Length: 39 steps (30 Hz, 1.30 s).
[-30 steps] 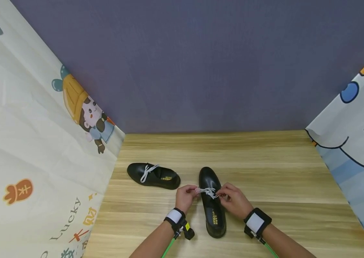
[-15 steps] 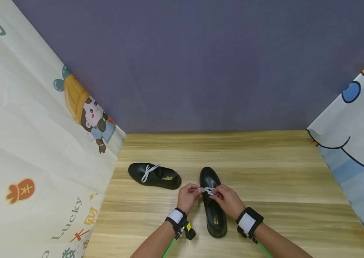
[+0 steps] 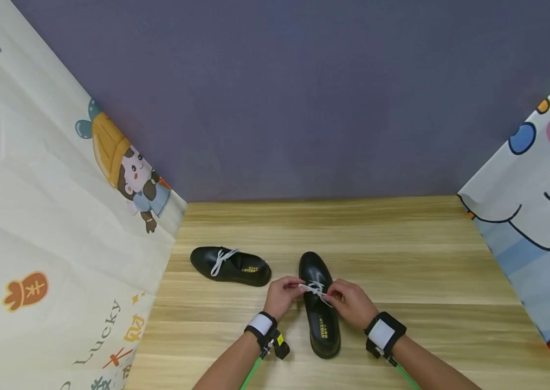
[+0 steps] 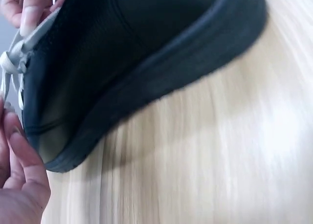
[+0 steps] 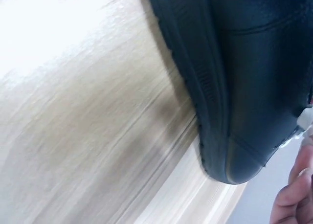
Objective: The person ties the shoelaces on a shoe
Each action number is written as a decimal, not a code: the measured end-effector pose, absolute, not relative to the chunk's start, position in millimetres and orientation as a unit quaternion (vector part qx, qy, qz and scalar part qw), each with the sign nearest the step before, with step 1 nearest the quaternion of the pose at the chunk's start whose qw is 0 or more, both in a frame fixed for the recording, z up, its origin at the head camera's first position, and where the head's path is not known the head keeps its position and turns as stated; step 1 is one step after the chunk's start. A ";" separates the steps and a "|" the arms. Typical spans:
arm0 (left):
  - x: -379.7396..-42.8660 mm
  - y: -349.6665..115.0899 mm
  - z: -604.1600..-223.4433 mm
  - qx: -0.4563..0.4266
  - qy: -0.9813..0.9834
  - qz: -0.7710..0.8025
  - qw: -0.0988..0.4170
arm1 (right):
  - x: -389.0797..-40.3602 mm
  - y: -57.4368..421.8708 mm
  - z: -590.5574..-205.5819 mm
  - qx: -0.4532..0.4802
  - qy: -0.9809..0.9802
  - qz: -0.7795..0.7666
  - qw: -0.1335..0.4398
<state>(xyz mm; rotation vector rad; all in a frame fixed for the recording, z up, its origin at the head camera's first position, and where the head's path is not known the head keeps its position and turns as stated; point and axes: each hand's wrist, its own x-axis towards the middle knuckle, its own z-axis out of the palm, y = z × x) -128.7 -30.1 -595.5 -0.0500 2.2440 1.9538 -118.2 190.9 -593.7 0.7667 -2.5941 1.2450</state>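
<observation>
A black leather shoe stands upright on the wooden surface, toe pointing away from me. Across its front lies a white shoelace, looped and knotted in the middle. My left hand pinches the lace on the left side of the shoe. On the opposite side, my right hand pinches another part of it between thumb and fingers. Seen from the left wrist, the lace knot sits between both hands' fingertips. The right wrist view shows the shoe's side, with the right fingers at the frame edge.
Left of the hands lies a second black shoe, its white lace tied in a bow and its toe to the left. The wooden surface ends at a dark grey backdrop. Printed white cloths flank both sides.
My right hand moved left to the middle of the lace, then back to the right with lace in its fingers. The loops over the shoe show more now. My left hand barely moved.
</observation>
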 end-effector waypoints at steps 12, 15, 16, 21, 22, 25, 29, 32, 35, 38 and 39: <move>-132.1 -42.5 -601.1 0.146 0.844 0.515 0.031 | -123.7 207.6 -592.5 0.268 -0.864 0.417 0.088; -132.2 -42.5 -599.7 0.187 0.855 0.483 0.006 | -124.9 210.9 -592.8 0.277 -0.864 0.412 0.086; -132.1 -42.3 -599.2 0.196 0.857 0.477 -0.001 | -125.3 211.7 -593.2 0.279 -0.863 0.412 0.086; -131.5 -40.0 -597.8 0.200 0.857 0.475 -0.005 | -127.4 210.8 -591.7 0.277 -0.860 0.423 0.074; -131.4 -39.5 -597.8 0.198 0.856 0.478 -0.004 | -128.6 209.2 -590.6 0.269 -0.860 0.428 0.069; -130.1 -38.2 -598.5 0.194 0.856 0.479 -0.006 | -135.0 201.0 -587.0 0.243 -0.867 0.433 0.047; -125.7 -37.7 -600.3 0.189 0.859 0.476 -0.011 | -145.4 186.7 -585.7 0.232 -0.879 0.418 -0.002; -122.3 -36.9 -600.9 0.189 0.857 0.479 0.003 | -149.7 180.2 -587.4 0.238 -0.882 0.405 -0.031; -121.8 -35.4 -601.2 0.189 0.857 0.480 0.018 | -152.2 178.6 -589.7 0.232 -0.887 0.397 -0.042; -123.9 -34.1 -601.4 0.188 0.861 0.473 0.014 | -155.3 178.7 -590.3 0.225 -0.890 0.395 -0.043; -124.7 -33.8 -601.4 0.187 0.862 0.472 0.010 | -156.5 178.6 -590.3 0.224 -0.890 0.395 -0.041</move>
